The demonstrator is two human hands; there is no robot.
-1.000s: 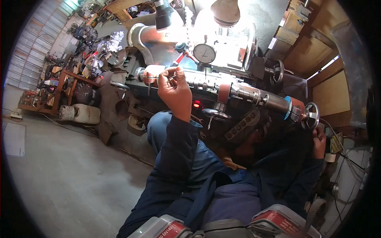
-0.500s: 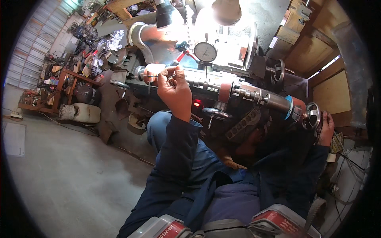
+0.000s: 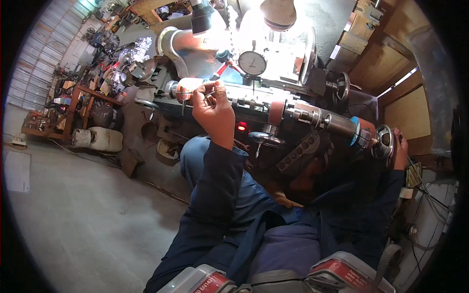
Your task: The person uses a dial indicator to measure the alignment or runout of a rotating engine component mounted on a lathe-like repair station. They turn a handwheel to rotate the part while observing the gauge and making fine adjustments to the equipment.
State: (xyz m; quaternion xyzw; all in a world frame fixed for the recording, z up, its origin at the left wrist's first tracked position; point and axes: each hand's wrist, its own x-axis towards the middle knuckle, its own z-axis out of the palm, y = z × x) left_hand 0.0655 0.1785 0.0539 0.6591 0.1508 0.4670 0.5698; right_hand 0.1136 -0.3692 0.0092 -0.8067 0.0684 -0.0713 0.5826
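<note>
My left hand (image 3: 213, 110) is raised in front of the long machine, with thumb and fingers pinched together. A thin metal rod (image 3: 185, 92) appears to run into this pinch, its far end beside an orange block (image 3: 184, 86); the fingers hide most of it. At the machine's right end, my right hand (image 3: 400, 147) grips the rim of a metal handwheel (image 3: 384, 142). Between the hands lies a shaft with stepped journals (image 3: 251, 104), possibly a crankshaft. Above it stands a round dial gauge (image 3: 252, 63), its stem pointing down toward the shaft.
A second handwheel (image 3: 266, 138) juts toward my knees. Two bright lamps (image 3: 278, 14) hang over the machine. A gas cylinder (image 3: 97, 139) lies on the floor at left, near a rusty frame (image 3: 73, 112) and heaped parts. Wooden boards (image 3: 405, 107) stand at right.
The right hand and the handwheel rim have shifted slightly, the hand sitting a little higher. My left hand keeps its pinch almost in place. The gauge needle points in a slightly different direction.
</note>
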